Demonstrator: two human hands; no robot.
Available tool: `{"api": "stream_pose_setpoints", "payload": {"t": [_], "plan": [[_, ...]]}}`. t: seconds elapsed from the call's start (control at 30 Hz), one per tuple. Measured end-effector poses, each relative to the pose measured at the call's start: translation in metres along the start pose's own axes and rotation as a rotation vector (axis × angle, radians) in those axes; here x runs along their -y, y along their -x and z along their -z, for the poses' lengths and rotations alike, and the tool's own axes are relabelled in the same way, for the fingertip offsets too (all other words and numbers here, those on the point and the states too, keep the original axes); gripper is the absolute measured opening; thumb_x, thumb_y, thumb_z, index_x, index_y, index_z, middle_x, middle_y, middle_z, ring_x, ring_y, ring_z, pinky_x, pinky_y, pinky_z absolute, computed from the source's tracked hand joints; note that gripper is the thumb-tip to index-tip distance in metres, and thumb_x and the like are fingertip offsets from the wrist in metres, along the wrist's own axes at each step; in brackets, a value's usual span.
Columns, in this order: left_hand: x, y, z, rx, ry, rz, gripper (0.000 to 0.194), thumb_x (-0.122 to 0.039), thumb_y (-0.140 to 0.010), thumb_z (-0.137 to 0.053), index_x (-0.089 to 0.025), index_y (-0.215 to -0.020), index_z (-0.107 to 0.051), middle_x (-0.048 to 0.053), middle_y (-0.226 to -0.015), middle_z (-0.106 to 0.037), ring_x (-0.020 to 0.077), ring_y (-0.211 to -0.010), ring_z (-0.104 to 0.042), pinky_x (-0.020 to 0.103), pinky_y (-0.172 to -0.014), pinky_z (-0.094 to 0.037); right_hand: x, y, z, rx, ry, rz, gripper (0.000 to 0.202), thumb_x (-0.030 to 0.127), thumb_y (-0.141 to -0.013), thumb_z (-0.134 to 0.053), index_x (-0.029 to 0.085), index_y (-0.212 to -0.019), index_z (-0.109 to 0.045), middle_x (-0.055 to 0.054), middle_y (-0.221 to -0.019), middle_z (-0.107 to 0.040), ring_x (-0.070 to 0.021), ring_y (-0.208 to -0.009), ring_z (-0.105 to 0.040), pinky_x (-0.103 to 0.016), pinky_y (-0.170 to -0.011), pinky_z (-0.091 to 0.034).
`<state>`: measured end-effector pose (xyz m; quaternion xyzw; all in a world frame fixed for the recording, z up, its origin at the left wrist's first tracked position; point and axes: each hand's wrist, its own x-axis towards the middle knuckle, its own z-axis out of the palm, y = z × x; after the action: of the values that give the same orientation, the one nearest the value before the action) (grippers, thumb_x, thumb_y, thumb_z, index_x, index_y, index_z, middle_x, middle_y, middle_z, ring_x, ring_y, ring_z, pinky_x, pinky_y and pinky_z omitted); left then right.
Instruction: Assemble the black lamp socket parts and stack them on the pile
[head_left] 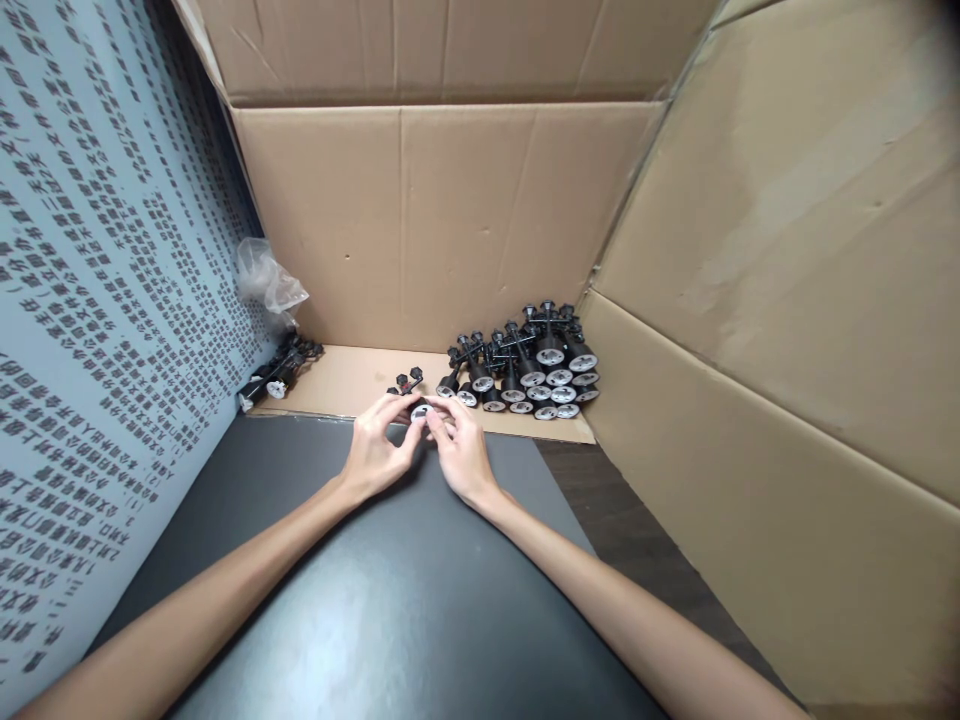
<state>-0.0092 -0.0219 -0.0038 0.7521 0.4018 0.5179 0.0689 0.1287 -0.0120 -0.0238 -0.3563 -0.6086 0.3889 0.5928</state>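
Both hands hold one small black toy street lamp (421, 411) at the middle of the far side of the dark mat. Its round white base faces me, and its three-headed top (406, 381) sticks out beyond the fingers. My left hand (379, 447) grips the side of the base with thumb and fingers. From the other side my right hand (463, 450) closes on it, its thumb at the lower edge of the white base. The fingers hide most of the lamp's stem. Right of my hands lies a stack of similar lamps (538, 375), white bases toward me.
A few more black lamps (281, 372) lie at the left, below a clear plastic bag (268, 277). Cardboard walls (465, 230) stand behind and at the right; a light blue printed panel (112, 300) rises at the left. The dark mat (360, 600) covers the table.
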Motion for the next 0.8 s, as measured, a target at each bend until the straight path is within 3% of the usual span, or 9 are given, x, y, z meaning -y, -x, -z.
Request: {"api": "stream_pose_setpoints", "payload": {"t": [0.33, 0.63, 0.8], "plan": [[0.0032, -0.0032, -0.0014, -0.029, 0.054, 0.070, 0.029, -0.027, -0.091, -0.057, -0.017, -0.118, -0.063, 0.009, -0.111, -0.069, 0.0153, -0.087, -0.070, 0.030, -0.081, -0.059, -0.0038, -0.0013, -0.0013, 0.053, -0.019, -0.045, 0.042, 0.045, -0.091, -0.054, 0.023, -0.126, -0.059, -0.012, -0.130, -0.055, -0.0207, -0.099, -0.065, -0.032, -0.077, -0.059], [0.0070, -0.0020, -0.0007, -0.009, -0.002, 0.065, 0.032, -0.027, -0.092, -0.055, -0.019, -0.121, -0.064, 0.009, -0.117, -0.069, 0.0181, -0.092, -0.070, 0.035, -0.088, -0.058, -0.0042, -0.0010, -0.0023, 0.069, 0.041, -0.012, 0.039, 0.042, -0.092, -0.053, 0.024, -0.126, -0.059, -0.011, -0.123, -0.055, -0.0196, -0.098, -0.063, -0.035, -0.084, -0.058], [0.0063, -0.0007, -0.0004, 0.005, -0.054, 0.040, 0.033, -0.024, -0.092, -0.053, -0.020, -0.122, -0.064, 0.008, -0.118, -0.068, 0.0204, -0.106, -0.067, 0.037, -0.097, -0.054, -0.0053, -0.0001, -0.0027, 0.041, 0.061, -0.006, 0.035, 0.041, -0.090, -0.056, 0.022, -0.119, -0.061, -0.011, -0.117, -0.059, -0.0209, -0.101, -0.064, -0.036, -0.087, -0.057]]}}
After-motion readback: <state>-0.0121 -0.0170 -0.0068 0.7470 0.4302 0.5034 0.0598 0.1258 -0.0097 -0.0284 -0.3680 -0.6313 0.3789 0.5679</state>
